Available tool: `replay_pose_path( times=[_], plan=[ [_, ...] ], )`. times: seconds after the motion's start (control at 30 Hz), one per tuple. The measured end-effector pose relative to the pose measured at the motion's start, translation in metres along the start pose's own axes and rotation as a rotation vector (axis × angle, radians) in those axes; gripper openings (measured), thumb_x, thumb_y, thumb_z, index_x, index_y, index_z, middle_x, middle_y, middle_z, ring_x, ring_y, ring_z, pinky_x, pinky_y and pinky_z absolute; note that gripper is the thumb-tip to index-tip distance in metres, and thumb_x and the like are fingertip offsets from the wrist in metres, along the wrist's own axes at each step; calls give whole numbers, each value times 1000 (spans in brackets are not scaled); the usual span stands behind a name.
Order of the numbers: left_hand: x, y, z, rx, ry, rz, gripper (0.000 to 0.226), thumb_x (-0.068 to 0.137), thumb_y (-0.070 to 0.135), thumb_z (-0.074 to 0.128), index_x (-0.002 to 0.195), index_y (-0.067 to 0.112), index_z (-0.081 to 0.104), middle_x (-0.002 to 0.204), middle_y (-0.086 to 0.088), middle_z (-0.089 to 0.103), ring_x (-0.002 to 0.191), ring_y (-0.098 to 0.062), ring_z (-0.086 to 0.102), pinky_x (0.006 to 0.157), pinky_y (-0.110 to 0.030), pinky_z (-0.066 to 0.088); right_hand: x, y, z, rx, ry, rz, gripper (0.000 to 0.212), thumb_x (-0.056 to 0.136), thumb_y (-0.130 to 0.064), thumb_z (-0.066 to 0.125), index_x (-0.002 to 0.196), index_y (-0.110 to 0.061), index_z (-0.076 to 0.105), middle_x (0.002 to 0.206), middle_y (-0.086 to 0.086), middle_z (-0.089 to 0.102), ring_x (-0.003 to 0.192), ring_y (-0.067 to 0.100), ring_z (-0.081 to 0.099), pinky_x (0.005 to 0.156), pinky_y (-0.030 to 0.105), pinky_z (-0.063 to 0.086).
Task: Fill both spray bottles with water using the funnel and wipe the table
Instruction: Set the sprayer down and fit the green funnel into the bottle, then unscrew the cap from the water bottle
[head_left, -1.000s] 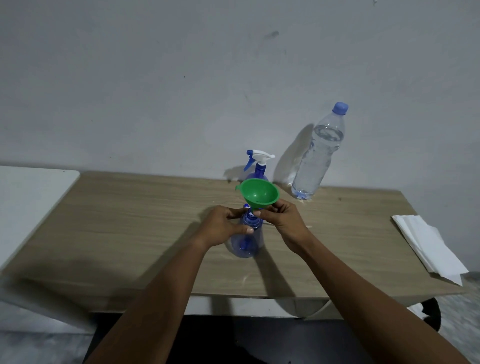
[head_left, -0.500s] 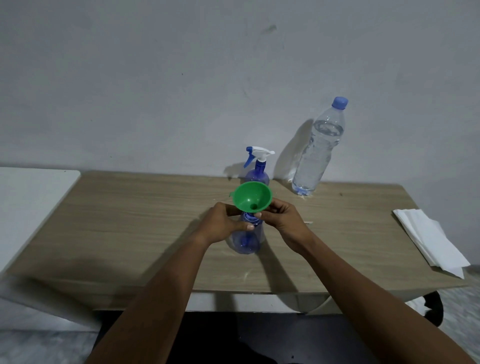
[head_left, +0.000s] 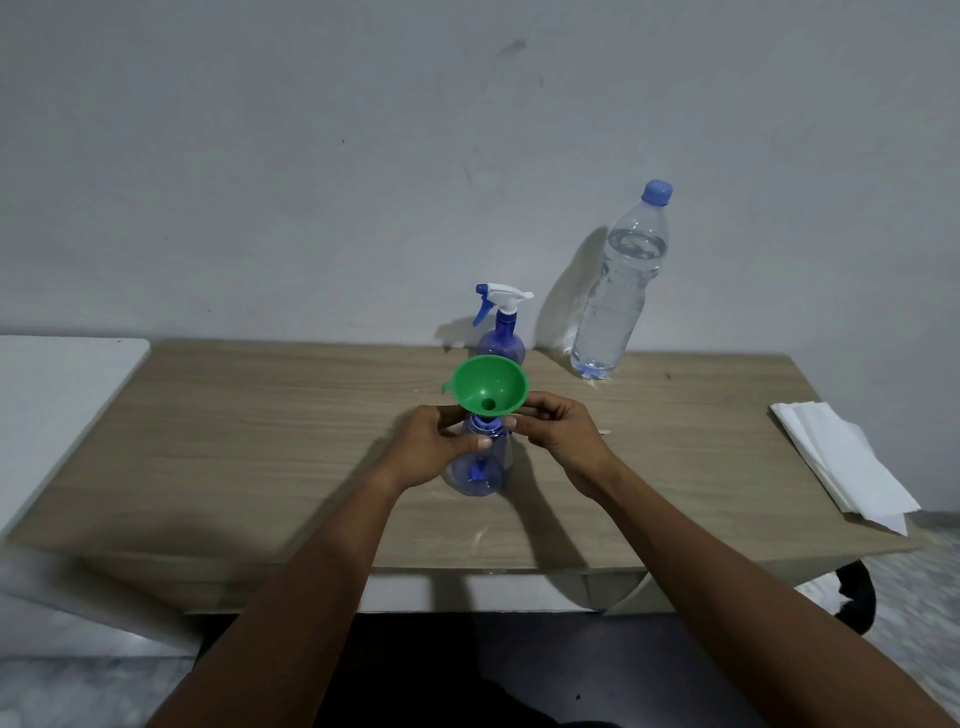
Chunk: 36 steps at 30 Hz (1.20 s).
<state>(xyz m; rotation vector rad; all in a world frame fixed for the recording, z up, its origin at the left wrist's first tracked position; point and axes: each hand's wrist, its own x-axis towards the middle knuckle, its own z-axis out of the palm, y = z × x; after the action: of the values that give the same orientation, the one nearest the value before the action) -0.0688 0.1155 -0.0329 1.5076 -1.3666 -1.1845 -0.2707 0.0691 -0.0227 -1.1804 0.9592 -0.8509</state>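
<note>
Behind, by the wall: capped spray bottle (head_left: 501, 332), water bottle (head_left: 621, 280); tissues (head_left: 841, 457) at the right of the counter (head_left: 260, 441). Mid-counter, the open bottle (head_left: 475, 467) is gripped by the left hand (head_left: 436, 447); the funnel (head_left: 490, 389) in its neck is pinched by the right hand (head_left: 558, 431).

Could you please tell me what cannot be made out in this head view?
- Near spray bottle neck: hidden by left hand, right hand and funnel.
- Funnel spout: hidden, seating unclear.
- Far spray bottle base: behind the funnel.
- Napkins: count unclear.

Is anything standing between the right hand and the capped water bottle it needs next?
Nothing visible. The right hand holds the green funnel; bare table lies between it and the water bottle at the back.
</note>
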Motion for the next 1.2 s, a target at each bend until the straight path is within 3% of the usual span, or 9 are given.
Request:
replay_pose_path(
  times=[0.13, 0.37, 0.5, 0.63, 0.7, 0.83, 0.97, 1.07, 1.2],
  plan=[
    [-8, 7, 11, 2, 68, 20, 46, 82, 11, 79, 126, 7, 67, 120, -2, 72, 101, -15, 70, 75, -15, 55, -6, -1, -8, -52, 41, 22, 33, 82, 14, 71, 115, 12, 66, 83, 1, 77, 72, 0, 72, 60, 8, 49],
    [-32, 15, 32, 102, 312, -96, 72, 74, 32, 86, 139, 23, 56, 134, 5, 60, 121, -15, 55, 98, -30, 46, -17, -10, -33, -115, 58, 46, 29, 83, 10, 73, 111, 7, 68, 83, 3, 72, 63, -7, 67, 57, 5, 46],
    [-65, 35, 60, 448, 564, -269, 44, 76, 57, 72, 111, 30, 71, 109, 1, 74, 100, -25, 68, 81, -32, 54, -20, -21, -59, -174, 82, 45, 27, 83, 5, 76, 110, 5, 70, 88, 10, 71, 64, -5, 67, 57, 6, 46],
    [-71, 51, 96, 570, 335, -372, 32, 77, 61, 68, 85, 31, 77, 89, 5, 75, 89, -20, 68, 73, -27, 50, -17, -43, -93, -235, 112, 10, 26, 82, 0, 80, 106, 1, 73, 90, 9, 72, 71, 3, 67, 65, 9, 49],
    [-58, 55, 110, 507, 248, -343, 35, 74, 66, 68, 81, 32, 76, 83, 14, 75, 83, -10, 68, 79, -28, 53, -12, -58, -108, -278, 124, -19, 23, 81, -3, 82, 103, -3, 75, 89, 7, 72, 74, 7, 66, 69, 12, 51],
    [-16, 87, 137, 295, 228, -205, 23, 77, 47, 74, 82, 25, 77, 83, 14, 76, 86, -2, 71, 88, -29, 56, 10, -97, -140, -420, 115, -118, 16, 83, -12, 82, 98, -14, 76, 95, -1, 75, 83, 11, 69, 79, 22, 54],
    [40, 137, 147, 286, 278, -66, 18, 79, 40, 74, 94, 31, 77, 95, 15, 76, 94, -5, 69, 92, -31, 55, 49, -154, -162, -683, 182, -300, 34, 86, -30, 76, 119, -25, 71, 122, -3, 67, 96, 18, 69, 86, 33, 55],
    [81, 172, 147, 298, 310, -29, 45, 83, 43, 72, 125, 30, 67, 121, 10, 69, 113, -9, 64, 90, -22, 46, 82, -201, -165, -832, 264, -467, 46, 93, -34, 68, 137, -29, 57, 138, 6, 52, 104, 22, 64, 94, 38, 53],
    [116, 203, 148, 251, 298, 43, 67, 88, 38, 72, 147, 25, 43, 143, 2, 54, 127, -21, 54, 96, -29, 47, 117, -233, -164, -1051, 142, -420, 43, 99, -34, 60, 139, -21, 56, 141, 10, 54, 119, 28, 60, 99, 35, 46]
  ],
)
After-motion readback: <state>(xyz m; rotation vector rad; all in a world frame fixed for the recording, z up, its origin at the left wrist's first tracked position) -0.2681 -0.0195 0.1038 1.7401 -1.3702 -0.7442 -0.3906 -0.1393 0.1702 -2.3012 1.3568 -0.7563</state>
